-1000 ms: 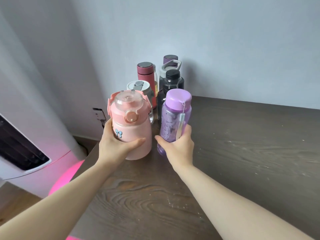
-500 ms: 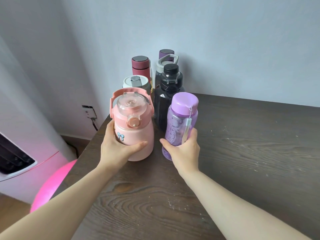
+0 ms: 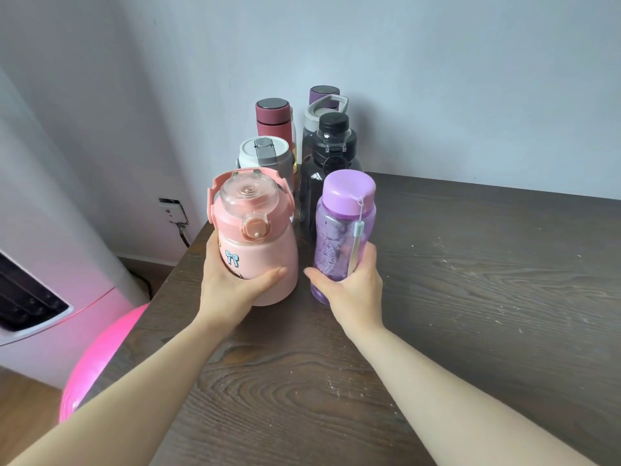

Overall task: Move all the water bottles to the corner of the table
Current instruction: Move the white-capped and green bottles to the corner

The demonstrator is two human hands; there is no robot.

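Bottles gripped in both hands at the table's far-left corner.
Left hand [image 3: 232,284] is wrapped around the pink bottle [image 3: 255,240], right hand [image 3: 349,290] around the clear purple bottle [image 3: 342,230], both upright on the table [image 3: 470,297]; five more bottles stand clustered just behind; contents unclear.

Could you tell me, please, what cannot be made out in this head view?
- Purple-lidded bottle at the back: only its cap shows; the grey-lidded bottle hides the rest.
- Left hand fingers: out of sight behind the pink bottle.
- Purple bottle base: covered by the right hand, so contact with the table is unclear.
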